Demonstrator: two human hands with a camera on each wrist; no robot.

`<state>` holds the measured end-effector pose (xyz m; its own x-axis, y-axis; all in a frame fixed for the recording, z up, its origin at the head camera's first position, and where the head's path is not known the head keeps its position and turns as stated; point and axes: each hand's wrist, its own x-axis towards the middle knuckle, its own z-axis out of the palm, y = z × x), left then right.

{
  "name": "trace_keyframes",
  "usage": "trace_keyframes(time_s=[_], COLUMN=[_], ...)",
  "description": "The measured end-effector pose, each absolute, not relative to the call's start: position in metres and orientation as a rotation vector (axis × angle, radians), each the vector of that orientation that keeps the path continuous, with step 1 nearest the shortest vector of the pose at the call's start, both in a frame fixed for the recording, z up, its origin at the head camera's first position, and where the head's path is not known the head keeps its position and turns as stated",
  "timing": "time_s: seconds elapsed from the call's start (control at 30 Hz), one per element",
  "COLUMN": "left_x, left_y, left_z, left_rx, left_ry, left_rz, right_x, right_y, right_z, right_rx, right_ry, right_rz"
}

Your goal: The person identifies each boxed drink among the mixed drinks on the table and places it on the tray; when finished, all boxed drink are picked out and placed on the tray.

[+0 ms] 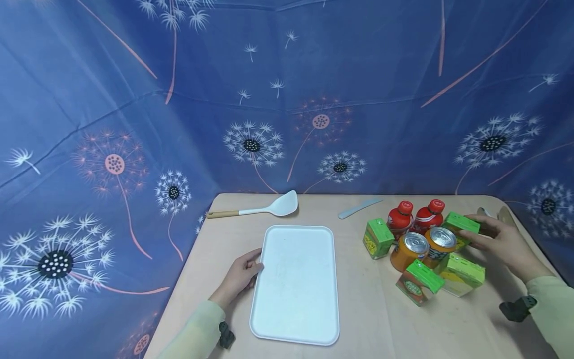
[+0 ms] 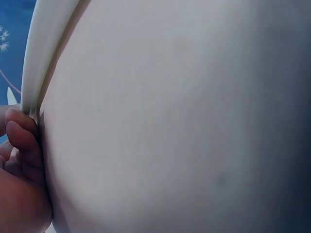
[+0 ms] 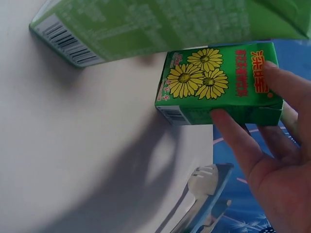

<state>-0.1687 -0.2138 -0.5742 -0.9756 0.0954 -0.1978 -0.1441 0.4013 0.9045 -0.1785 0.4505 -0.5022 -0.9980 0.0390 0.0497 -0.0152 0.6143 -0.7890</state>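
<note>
Apparently early on: pinching green cardboard drink box [image 3: 199, 85] in right fingers [image 3: 238, 140], bare white rectangular plastic tray [image 1: 293, 284] in left fingers [image 2: 23, 136].

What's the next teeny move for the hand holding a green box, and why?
I'd say the right hand should lift the green box gently straight up. It grips that box, and an orange can and a red bottle stand close by, so dragging it sideways might bump them.
</note>
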Motion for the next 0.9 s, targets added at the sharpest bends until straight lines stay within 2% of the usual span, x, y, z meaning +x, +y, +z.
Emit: trace_keyframes(time_s=[0.47,0.9], left_x=[-0.168,-0.167], left_y=[-0.213,-0.214], left_z=[-0.575,-0.575], left_rx=[-0.063,-0.048], left_ry=[2.414,2.446], left_rz=[1.609,1.592], right_x=[-0.179,-0.165], right_y=[0.448,0.444], right_z=[-0.498,-0.487], right_rx=[-0.074,-0.264], right_ry=[-2.739,-2.767], right_rz=[1.402,1.185])
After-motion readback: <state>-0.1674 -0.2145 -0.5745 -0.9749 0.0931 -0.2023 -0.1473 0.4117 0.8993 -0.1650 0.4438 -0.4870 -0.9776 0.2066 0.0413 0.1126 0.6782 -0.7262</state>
